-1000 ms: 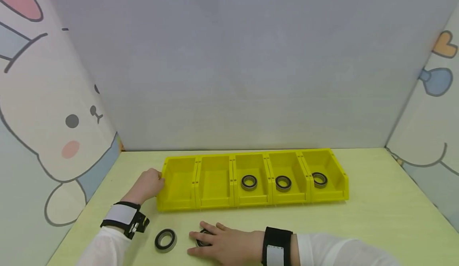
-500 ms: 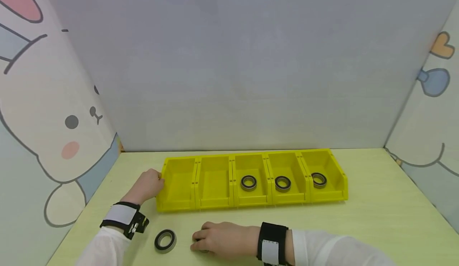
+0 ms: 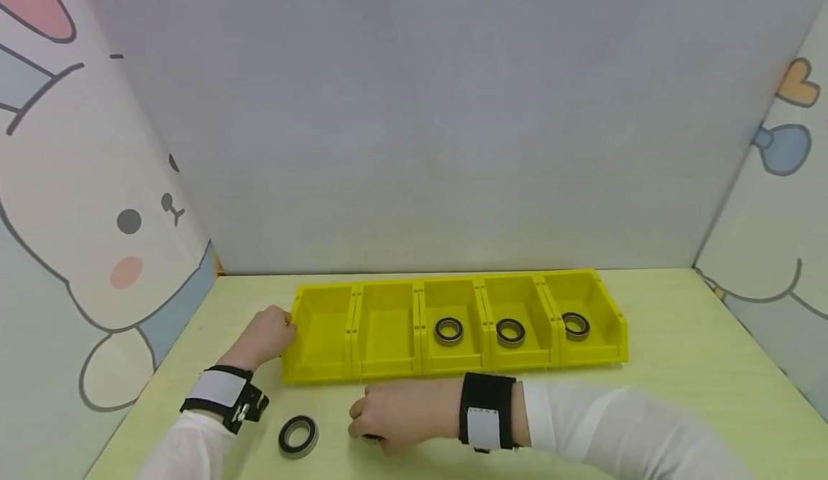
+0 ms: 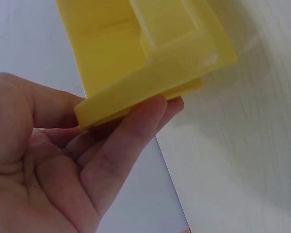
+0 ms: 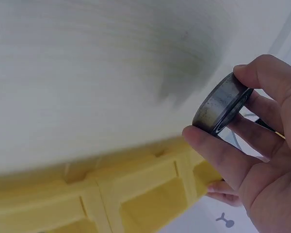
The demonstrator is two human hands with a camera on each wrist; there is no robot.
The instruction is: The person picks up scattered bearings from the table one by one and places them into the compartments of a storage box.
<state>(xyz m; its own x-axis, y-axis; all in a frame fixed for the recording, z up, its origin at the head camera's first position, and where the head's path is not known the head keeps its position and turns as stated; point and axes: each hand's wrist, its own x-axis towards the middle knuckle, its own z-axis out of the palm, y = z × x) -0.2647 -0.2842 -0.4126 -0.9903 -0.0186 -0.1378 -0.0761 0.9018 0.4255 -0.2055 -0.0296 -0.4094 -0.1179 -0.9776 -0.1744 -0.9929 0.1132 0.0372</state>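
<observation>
My right hand (image 3: 404, 414) pinches a ball bearing (image 5: 222, 104) by its outer rim between thumb and fingers, in front of the yellow bin row (image 3: 388, 366). In the head view the hand covers most of that bearing. My left hand (image 3: 264, 336) grips the side wall of the leftmost bin; the left wrist view shows thumb and fingers on either side of the yellow edge (image 4: 136, 90). Another bearing (image 3: 298, 436), black-faced with a steel rim, lies flat on the table near my left wrist.
Single bearings lie in the middle bin (image 3: 449, 331), the bin right of it (image 3: 511, 333) and the rightmost bin (image 3: 576, 326). The two left bins hold nothing. A grey wall (image 3: 453, 142) stands behind the table, with cartoon-printed panels (image 3: 77, 214) on both sides.
My right hand has gone from spread fingers over the bearing on the table to pinching it, and has moved slightly up towards the bins. My left hand has stayed on the bin.
</observation>
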